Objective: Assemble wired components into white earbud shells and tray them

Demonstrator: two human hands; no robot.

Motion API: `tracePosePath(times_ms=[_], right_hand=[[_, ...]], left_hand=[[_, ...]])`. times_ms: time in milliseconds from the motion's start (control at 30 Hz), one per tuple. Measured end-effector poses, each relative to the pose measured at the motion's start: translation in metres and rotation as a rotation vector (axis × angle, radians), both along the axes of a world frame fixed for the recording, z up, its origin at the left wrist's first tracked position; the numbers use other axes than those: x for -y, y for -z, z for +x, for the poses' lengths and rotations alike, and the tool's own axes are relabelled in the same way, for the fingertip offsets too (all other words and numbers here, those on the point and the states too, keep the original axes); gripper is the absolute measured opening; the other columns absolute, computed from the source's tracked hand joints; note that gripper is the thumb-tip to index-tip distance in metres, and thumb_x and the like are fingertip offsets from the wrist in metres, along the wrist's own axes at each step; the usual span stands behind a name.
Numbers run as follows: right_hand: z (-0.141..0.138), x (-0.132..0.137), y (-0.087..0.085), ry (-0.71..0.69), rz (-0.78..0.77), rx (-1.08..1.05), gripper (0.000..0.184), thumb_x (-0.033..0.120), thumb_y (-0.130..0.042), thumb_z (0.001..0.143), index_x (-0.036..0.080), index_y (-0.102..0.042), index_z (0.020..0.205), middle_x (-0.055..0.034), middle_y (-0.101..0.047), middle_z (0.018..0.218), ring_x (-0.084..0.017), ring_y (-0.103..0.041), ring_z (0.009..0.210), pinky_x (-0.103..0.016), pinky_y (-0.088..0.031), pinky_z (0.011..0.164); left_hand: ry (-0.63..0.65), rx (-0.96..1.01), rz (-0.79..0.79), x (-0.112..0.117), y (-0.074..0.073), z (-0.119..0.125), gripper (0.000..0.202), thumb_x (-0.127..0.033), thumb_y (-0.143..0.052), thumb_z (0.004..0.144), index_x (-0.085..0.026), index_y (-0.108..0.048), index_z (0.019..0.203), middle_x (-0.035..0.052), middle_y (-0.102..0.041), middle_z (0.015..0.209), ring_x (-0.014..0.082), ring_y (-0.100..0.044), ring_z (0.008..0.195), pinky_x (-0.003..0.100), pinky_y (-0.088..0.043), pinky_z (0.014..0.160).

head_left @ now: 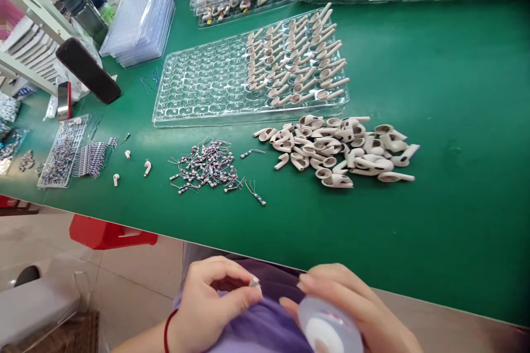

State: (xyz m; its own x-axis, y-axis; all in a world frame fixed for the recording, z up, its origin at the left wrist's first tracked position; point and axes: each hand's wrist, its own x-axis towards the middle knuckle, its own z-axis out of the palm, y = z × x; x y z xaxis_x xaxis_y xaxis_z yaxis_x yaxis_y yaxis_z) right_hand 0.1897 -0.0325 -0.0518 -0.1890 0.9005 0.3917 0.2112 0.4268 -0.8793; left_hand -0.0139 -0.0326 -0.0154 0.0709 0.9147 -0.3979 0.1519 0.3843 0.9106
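Note:
Both hands rest low over my lap, below the near edge of the green table (434,215). My right hand (351,303) curls round a roll of clear tape (329,328). My left hand (211,300) pinches a small pale strip, which looks like the tape's end (255,283), between thumb and fingers. A red band circles the left wrist. On the table ahead lie a heap of beige earbud shells (339,149) and a pile of small wired parts (205,165).
A clear pocketed tray (199,88) behind the heap holds rows of shells on its right side. More trays stand at the back, clear stacked ones at the back left. A black phone (88,70) leans at the left. A red stool (110,233) stands below the table edge.

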Motion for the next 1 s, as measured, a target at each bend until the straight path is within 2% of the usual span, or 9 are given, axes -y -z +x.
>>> tracePosePath(times_ms=[67, 100, 167, 333, 533, 833, 1000], right_hand=[[-0.004, -0.003, 0.003, -0.026, 0.092, 0.038, 0.051, -0.001, -0.061, 0.081, 0.020, -0.052, 0.126, -0.0054, -0.061, 0.091, -0.016, -0.061, 0.075, -0.026, -0.056, 0.062], [-0.006, -0.003, 0.005, -0.031, 0.121, 0.078, 0.051, -0.002, -0.059, 0.081, 0.019, -0.052, 0.126, -0.0058, -0.061, 0.092, -0.016, -0.060, 0.077, -0.027, -0.056, 0.064], [-0.006, -0.001, 0.012, -0.028, 0.166, 0.175, 0.050, -0.004, -0.055, 0.080, 0.019, -0.054, 0.125, -0.0070, -0.062, 0.094, -0.018, -0.060, 0.081, -0.029, -0.055, 0.069], [-0.005, 0.003, 0.021, -0.011, 0.226, 0.327, 0.044, -0.004, -0.052, 0.079, 0.016, -0.057, 0.117, -0.0095, -0.062, 0.098, -0.021, -0.059, 0.087, -0.035, -0.053, 0.074], [-0.007, 0.000, 0.017, 0.043, 0.251, 0.337, 0.036, -0.004, -0.053, 0.079, 0.015, -0.059, 0.109, -0.0097, -0.060, 0.096, -0.021, -0.058, 0.085, -0.035, -0.051, 0.073], [-0.014, -0.003, 0.016, 0.092, 0.280, 0.282, 0.023, 0.001, -0.057, 0.082, 0.013, -0.060, 0.101, -0.0096, -0.058, 0.093, -0.020, -0.056, 0.083, -0.033, -0.048, 0.073], [-0.015, -0.003, 0.016, 0.099, 0.253, 0.265, 0.026, 0.002, -0.058, 0.083, 0.016, -0.059, 0.106, -0.0084, -0.058, 0.094, -0.019, -0.056, 0.083, -0.033, -0.048, 0.072]], left_hand=[[-0.059, 0.168, -0.293, 0.002, 0.009, 0.003, 0.028, -0.039, -0.084, 0.066, -0.014, -0.075, 0.074, 0.0071, -0.074, 0.071, 0.0149, -0.067, 0.060, 0.024, -0.055, 0.058], [-0.084, 0.223, -0.389, 0.002, 0.014, 0.005, 0.032, -0.042, -0.085, 0.064, -0.013, -0.074, 0.073, 0.0067, -0.074, 0.068, 0.0139, -0.066, 0.057, 0.023, -0.053, 0.056], [-0.116, 0.286, -0.474, 0.001, 0.024, 0.008, 0.037, -0.045, -0.086, 0.060, -0.012, -0.073, 0.070, 0.0054, -0.072, 0.063, 0.0119, -0.062, 0.053, 0.022, -0.050, 0.053], [-0.123, 0.325, -0.451, -0.003, 0.036, 0.011, 0.037, -0.046, -0.086, 0.061, -0.011, -0.074, 0.067, 0.0046, -0.071, 0.061, 0.0101, -0.058, 0.050, 0.021, -0.047, 0.051], [-0.111, 0.399, -0.410, -0.006, 0.033, 0.013, 0.029, -0.041, -0.083, 0.067, -0.013, -0.076, 0.068, 0.0042, -0.073, 0.064, 0.0104, -0.058, 0.052, 0.021, -0.046, 0.053], [-0.167, 0.472, -0.417, -0.012, 0.028, 0.019, 0.029, -0.040, -0.086, 0.061, -0.013, -0.076, 0.061, 0.0032, -0.070, 0.056, 0.0086, -0.055, 0.047, 0.019, -0.043, 0.050], [-0.237, 0.484, -0.428, -0.012, 0.027, 0.023, 0.029, -0.039, -0.088, 0.057, -0.013, -0.075, 0.057, 0.0040, -0.069, 0.054, 0.0092, -0.055, 0.045, 0.019, -0.042, 0.048]])
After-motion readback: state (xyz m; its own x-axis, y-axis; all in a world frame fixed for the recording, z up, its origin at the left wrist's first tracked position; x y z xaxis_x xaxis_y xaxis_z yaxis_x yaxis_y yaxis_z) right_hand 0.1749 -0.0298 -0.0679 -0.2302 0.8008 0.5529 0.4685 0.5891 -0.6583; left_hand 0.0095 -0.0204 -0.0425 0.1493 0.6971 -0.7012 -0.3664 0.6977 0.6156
